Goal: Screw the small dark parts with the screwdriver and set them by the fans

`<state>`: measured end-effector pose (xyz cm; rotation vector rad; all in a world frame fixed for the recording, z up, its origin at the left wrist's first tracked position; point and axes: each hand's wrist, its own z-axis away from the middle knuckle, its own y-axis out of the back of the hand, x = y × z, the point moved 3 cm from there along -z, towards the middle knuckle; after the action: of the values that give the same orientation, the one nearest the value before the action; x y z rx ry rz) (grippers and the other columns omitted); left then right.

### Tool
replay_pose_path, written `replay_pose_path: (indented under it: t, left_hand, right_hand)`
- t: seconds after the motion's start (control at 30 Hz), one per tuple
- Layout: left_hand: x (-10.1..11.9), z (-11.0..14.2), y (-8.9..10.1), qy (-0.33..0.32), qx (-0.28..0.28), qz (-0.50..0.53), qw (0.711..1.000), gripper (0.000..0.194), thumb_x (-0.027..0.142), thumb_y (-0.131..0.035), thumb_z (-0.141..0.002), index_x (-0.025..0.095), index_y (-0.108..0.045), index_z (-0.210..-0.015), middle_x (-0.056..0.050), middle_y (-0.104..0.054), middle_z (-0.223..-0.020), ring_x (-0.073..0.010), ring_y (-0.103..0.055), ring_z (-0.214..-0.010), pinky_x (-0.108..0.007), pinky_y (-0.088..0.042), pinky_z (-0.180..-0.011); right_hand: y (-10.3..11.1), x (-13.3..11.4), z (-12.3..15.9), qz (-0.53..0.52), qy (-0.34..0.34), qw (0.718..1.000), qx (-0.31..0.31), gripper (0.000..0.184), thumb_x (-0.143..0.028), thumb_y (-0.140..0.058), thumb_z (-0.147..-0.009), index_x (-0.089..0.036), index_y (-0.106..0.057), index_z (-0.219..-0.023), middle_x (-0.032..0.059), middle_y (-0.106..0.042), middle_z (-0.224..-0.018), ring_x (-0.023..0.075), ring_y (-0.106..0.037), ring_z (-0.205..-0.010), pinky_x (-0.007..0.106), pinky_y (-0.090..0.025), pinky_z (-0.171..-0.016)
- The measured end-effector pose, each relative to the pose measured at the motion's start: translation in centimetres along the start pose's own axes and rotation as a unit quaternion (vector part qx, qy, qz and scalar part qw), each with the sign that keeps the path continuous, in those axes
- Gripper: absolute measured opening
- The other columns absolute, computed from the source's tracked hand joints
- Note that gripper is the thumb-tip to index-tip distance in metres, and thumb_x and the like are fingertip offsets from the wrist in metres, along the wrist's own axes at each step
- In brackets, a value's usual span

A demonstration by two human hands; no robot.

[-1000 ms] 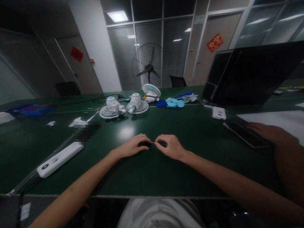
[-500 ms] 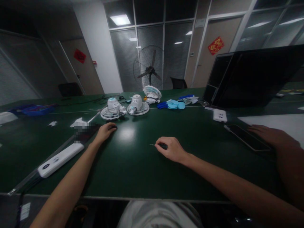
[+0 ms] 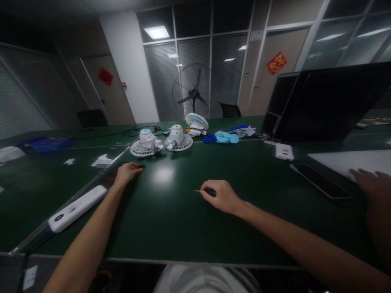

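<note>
My right hand (image 3: 219, 194) rests above the green table, thumb and forefinger pinched on a thin pale rod (image 3: 196, 191) whose tip points left. What kind of rod it is, I cannot make out. Farther left, my left hand (image 3: 126, 174) lies low at the tabletop with its fingers closed around a small dark thing (image 3: 141, 166). Just beyond that hand sit two white fan heads, a left one (image 3: 146, 143) and a right one (image 3: 178, 138), grilles down. Behind them a third fan head (image 3: 197, 124) is tilted.
Light blue fan blades (image 3: 226, 137) lie at the back. A white power bank (image 3: 284, 151), a phone (image 3: 322, 181) and another person's hand (image 3: 372, 183) on a white sheet are at right, before a black monitor (image 3: 332, 101). A long white device (image 3: 77, 208) lies left.
My left hand has shifted slightly left with the small dark thing. My right hand keeps its pinch. The other person's hand has moved right, away from the phone onto the white sheet.
</note>
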<state>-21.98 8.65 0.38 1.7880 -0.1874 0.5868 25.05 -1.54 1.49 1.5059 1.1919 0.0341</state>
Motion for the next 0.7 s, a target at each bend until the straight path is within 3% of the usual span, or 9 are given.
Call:
replay_pose_path:
  t: [0.33,0.7]
  left_hand:
    - [-0.1,0.3,0.9,0.009,-0.034,0.021,0.999,0.047,0.035,-0.076,-0.076,0.015,-0.072,-0.118,-0.008,-0.079,-0.097,-0.0247,-0.075,-0.087,-0.027,-0.054,-0.069]
    - [-0.8,0.0,1.8,0.022,-0.045,0.019,0.999,0.047,0.030,-0.079,-0.066,0.017,-0.074,-0.110,-0.009,-0.079,-0.103,-0.0284,-0.076,-0.092,-0.028,-0.057,-0.070]
  right_hand:
    - [0.0,-0.2,0.0,0.003,-0.001,1.000,-0.002,0.019,-0.032,-0.060,-0.105,-0.019,-0.074,-0.104,0.0038,-0.074,-0.099,0.0179,-0.069,-0.085,0.030,-0.055,-0.079]
    - [0.0,-0.3,0.1,0.000,-0.002,1.000,-0.015,0.019,-0.033,-0.059,-0.105,-0.020,-0.074,-0.106,0.0035,-0.075,-0.102,0.0176,-0.069,-0.086,0.029,-0.056,-0.077]
